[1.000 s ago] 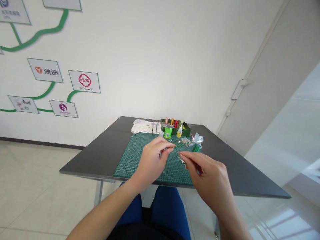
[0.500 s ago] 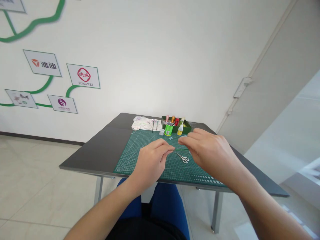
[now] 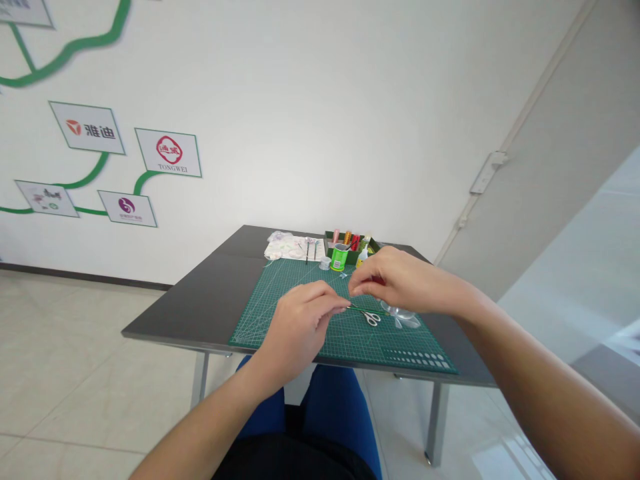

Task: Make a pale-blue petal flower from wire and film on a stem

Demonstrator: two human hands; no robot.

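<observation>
My left hand [image 3: 305,320] is closed in a pinch on one end of a thin green stem [image 3: 367,310], held above the cutting mat. My right hand [image 3: 400,277] hovers just above and beyond that end, its thumb and fingertips drawn together. What the right fingertips hold, if anything, is too small to see; a dark red patch shows under the palm. Below the stem, small scissors [image 3: 372,319] with white handles lie on the mat. Several clear or whitish pieces [image 3: 407,321] lie to their right, partly under my right hand.
The green cutting mat [image 3: 280,293] covers much of the dark table [image 3: 210,293]. Toward the back stand a green can [image 3: 339,257], a small clear tub [image 3: 325,263], a glue bottle [image 3: 363,256] and a dark green box with coloured spools. White cloth or paper [image 3: 287,248] with thin tools lies left of them.
My right hand has turned and lifted slightly, with its fingertips shifting left toward my left hand. The clear pieces behind it have come into view. My left hand keeps its pinch.
</observation>
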